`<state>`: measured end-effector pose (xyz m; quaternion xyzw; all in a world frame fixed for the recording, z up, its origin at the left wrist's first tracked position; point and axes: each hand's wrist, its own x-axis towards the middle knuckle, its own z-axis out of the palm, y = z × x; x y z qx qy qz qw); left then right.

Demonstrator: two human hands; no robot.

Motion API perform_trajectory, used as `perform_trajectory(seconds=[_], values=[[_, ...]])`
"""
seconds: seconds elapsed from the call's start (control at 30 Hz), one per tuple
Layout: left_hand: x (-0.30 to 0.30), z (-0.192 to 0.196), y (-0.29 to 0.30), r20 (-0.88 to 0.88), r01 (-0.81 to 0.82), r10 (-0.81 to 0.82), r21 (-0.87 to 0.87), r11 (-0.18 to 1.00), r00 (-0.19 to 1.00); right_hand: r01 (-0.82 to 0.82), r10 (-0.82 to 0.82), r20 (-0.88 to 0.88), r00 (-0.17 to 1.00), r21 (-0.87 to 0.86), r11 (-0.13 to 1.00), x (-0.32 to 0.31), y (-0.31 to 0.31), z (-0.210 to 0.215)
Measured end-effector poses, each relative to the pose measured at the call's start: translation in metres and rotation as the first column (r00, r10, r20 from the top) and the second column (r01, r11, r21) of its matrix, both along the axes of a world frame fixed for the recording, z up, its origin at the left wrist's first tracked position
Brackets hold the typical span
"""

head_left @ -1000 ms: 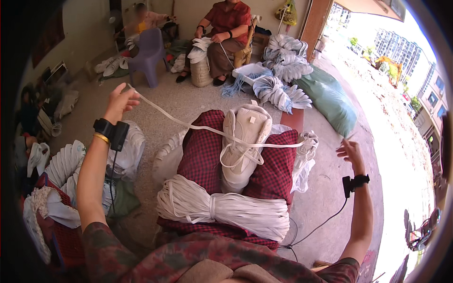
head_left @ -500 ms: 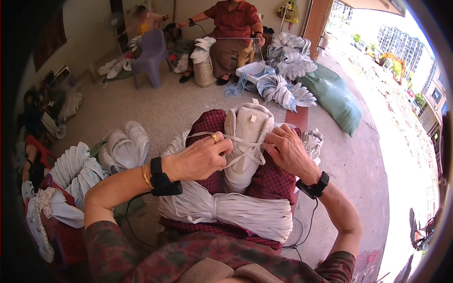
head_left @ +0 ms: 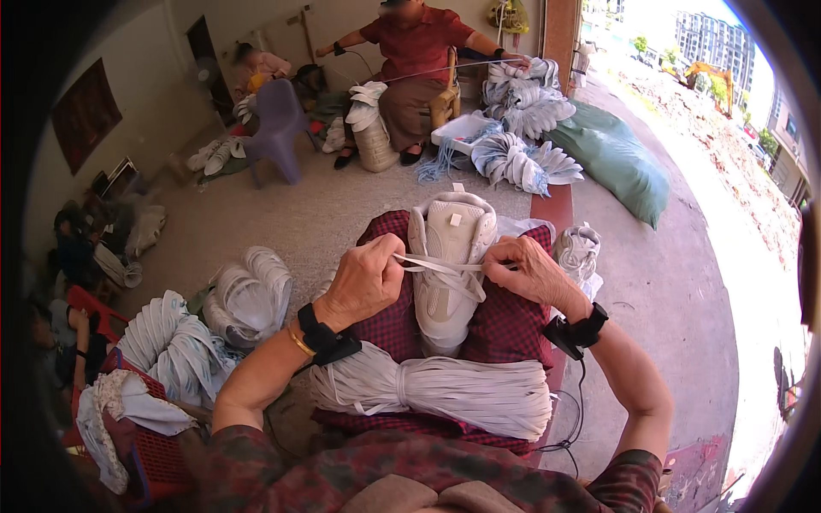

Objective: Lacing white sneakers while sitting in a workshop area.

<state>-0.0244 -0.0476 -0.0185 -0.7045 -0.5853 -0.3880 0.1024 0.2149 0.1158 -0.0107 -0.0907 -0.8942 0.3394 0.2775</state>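
A cream shoe upper [head_left: 443, 312] stands upright between my knees, toe toward me and tongue at the far end. A flat white shoelace [head_left: 440, 263] crosses its front, stretched between my two hands. My left hand [head_left: 366, 275] is closed in a pinch on one end, left of the shoe. On the other side my right hand [head_left: 528, 270] pinches the lace close to the eyelets, fingers curled. Across my lap, over a red checked cloth [head_left: 389, 321], lies a tied bundle of white shoelaces [head_left: 470, 395].
Stacks of shoe uppers [head_left: 171, 342] and a red basket [head_left: 162, 453] are at my left. Another upper [head_left: 579, 256] sits at my right. Ahead are a seated person [head_left: 415, 51], a purple chair [head_left: 280, 128], a white tray [head_left: 466, 130] and a green sack [head_left: 611, 162].
My left hand has turned and risen, drawing the lace taut; the lace's loose crossing on the front is now gathered. The person in red has stretched an arm out to the right.
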Motion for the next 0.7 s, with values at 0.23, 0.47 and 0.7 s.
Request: perform_trajectory(seconds=[0.23, 0.47, 0.7], values=[[-0.006, 0.029, -0.002, 0.503, 0.397, -0.228, -0.26, 0.88, 0.834, -0.051, 0.063, 0.088, 0.994, -0.137, 0.989, 0.001, 0.01, -0.002], [-0.022, 0.014, 0.007, 0.408, 0.335, -0.188, -0.328, 0.883, 0.894, -0.096, 0.128, 0.111, 0.986, -0.254, 0.962, 0.003, 0.016, -0.001], [-0.005, 0.01, 0.019, 0.388, 0.262, -0.158, -0.23, 0.937, 0.908, -0.194, 0.178, -0.083, 0.981, -0.542, 0.817, 0.011, 0.026, 0.002]])
